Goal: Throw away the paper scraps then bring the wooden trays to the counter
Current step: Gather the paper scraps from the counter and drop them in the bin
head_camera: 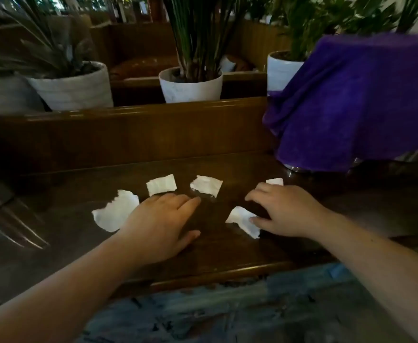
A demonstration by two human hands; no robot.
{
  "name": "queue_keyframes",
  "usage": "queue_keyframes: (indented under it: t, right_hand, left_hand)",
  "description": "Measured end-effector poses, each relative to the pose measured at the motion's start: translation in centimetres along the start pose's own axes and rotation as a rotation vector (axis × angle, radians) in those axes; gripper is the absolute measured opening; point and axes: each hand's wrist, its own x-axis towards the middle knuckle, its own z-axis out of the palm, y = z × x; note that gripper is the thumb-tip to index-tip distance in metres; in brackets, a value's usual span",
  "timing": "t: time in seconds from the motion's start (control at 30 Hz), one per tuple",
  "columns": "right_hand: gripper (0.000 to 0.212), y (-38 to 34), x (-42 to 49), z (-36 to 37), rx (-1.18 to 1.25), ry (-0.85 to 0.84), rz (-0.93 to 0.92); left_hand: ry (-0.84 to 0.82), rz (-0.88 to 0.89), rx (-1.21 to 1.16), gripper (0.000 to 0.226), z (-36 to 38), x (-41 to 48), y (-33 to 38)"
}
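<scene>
Several torn white paper scraps lie on a dark wooden table (227,256). The largest scrap (115,211) is at the left, two more scraps (161,184) (206,185) sit behind my hands, and a small scrap (274,181) peeks out beyond my right fingers. My left hand (163,219) rests flat on the table, fingers apart, beside the largest scrap. My right hand (282,210) hovers with fingers spread, its thumb touching a crumpled scrap (242,220). No wooden trays are in view.
A purple cloth (356,102) covers something at the right rear of the table. Behind a wooden partition (128,134) stand potted plants in white pots (74,87) (190,85) (281,68). A patterned blue floor (203,313) shows below the table's front edge.
</scene>
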Motion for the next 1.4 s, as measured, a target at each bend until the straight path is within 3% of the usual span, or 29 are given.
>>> queue_keyframes:
  t: [0.5,0.83,1.03,1.27,1.4]
  right_hand:
    - [0.023,-0.4,2.4,2.8,0.108,-0.009,-0.028]
    - [0.017,3.6,0.3,1.7,0.110,0.040,0.084]
    - [0.012,8.0,0.2,1.5,0.044,0.159,0.213]
    - [0.013,9.5,2.8,1.8,0.055,0.054,0.244]
    - [0.032,9.8,4.2,1.9,0.103,-0.069,0.287]
  left_hand:
    - [0.082,-0.014,0.004,0.060,1.7,8.6,0.0]
    - [-0.087,-0.152,-0.027,0.063,4.4,12.9,-0.1]
    - [-0.042,-0.016,0.044,0.034,4.7,12.4,0.6]
    - [0.134,0.105,0.042,0.031,4.4,11.6,1.7]
    - [0.222,0.189,0.039,0.028,4.1,10.8,1.8]
